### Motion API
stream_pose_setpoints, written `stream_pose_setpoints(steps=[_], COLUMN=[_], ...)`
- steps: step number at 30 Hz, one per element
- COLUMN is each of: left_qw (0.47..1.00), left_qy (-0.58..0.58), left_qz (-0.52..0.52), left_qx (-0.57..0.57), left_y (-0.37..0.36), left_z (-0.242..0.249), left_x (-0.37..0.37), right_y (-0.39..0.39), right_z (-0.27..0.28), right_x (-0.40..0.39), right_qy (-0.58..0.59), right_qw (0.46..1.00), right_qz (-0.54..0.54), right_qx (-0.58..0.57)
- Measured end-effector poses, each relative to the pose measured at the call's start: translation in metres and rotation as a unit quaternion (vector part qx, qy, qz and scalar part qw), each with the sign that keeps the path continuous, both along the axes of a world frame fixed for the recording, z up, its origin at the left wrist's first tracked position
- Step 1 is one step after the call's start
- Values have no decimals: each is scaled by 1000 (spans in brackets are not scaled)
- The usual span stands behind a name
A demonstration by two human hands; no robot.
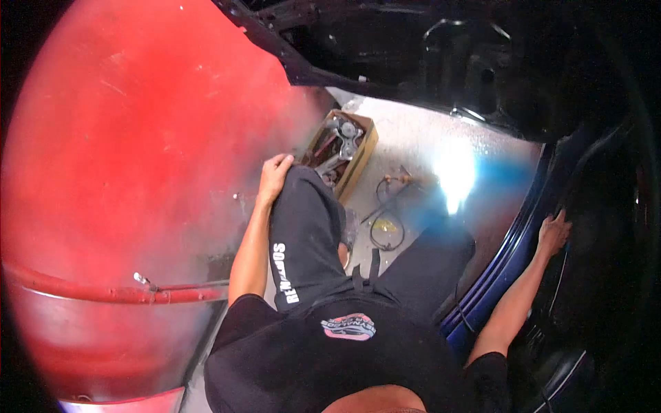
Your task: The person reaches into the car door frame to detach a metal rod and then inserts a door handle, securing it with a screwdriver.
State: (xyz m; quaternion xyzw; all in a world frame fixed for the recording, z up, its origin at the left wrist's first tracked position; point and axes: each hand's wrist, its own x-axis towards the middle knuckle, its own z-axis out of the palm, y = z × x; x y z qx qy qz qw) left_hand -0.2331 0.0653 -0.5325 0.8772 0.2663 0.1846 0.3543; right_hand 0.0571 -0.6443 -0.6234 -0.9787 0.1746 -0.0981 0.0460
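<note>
A red car body (124, 158) fills the left and a dark blue car body (509, 255) the right, with a pale speckled floor (427, 144) between them bearing a cardboard box (344, 148) of metal parts. The left hand (274, 175) is laid loosely curled, holding nothing, on the raised knee (303, 199); the right hand (554, 230) is pressed flat, fingers spread, against the blue car's edge. White lettering on the trouser leg cannot be read with certainty.

Open floor (427, 138) between red panel (138, 138) and blue sill (509, 248), cluttered by parts box (365, 155) and cable (385, 227).
</note>
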Motion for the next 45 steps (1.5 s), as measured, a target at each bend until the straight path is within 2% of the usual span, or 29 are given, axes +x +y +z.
stream_pose_setpoints(steps=[12, 17, 19, 20, 22, 25, 26, 28, 30, 31, 33, 35, 41, 45], left_qw=[999, 1000, 999, 1000, 1000, 999, 999, 995, 1000, 999, 999, 998, 996, 990], left_qy=[-12, -19, -20, -19, -22, -30, -32, -25, 3, -26, -19, -26, -19, -17], left_qz=[9, -2, -1, 4, -6, 1, -19, -30, -22, -17, -28, 5, 73, 100], left_qx=[-34, -16, -28, -13, -1, 37, 18, 89, -11, -31, -36, -65, -50, -94], left_y=[-6, -3, -9, -9, -9, -7, 2, -15, -26, -23, -11, -32, -25, -42], left_z=[6, 2, 8, 8, 8, 5, -4, 17, 24, 16, 6, 20, 17, 35], left_x=[-7, -4, -7, -7, 1, 0, -1, 0, -4, -7, -14, -15, -41, -46], right_y=[9, -10, 2, 6, 3, 3, 1, 11, -3, -5, -7, -2, -11, -24], right_z=[4, -25, -7, -3, 1, 8, 9, 21, -4, -11, -17, -18, -33, -59], right_x=[8, 21, 9, 10, 11, 8, 7, 4, 17, 21, 22, 23, 37, 65], right_qy=[-6, -51, -42, -47, 15, -11, -23, -12, -19, -19, -10, -19, -6, 26], right_qw=[1000, 998, 999, 999, 1000, 999, 999, 999, 999, 1000, 1000, 999, 999, 999], right_qz=[8, 20, 15, 12, -14, 12, 25, 5, 9, 15, 16, 8, 26, 15], right_qx=[2, -25, -6, -5, -11, 36, 36, 48, 23, 7, -13, -47, -17, -40])
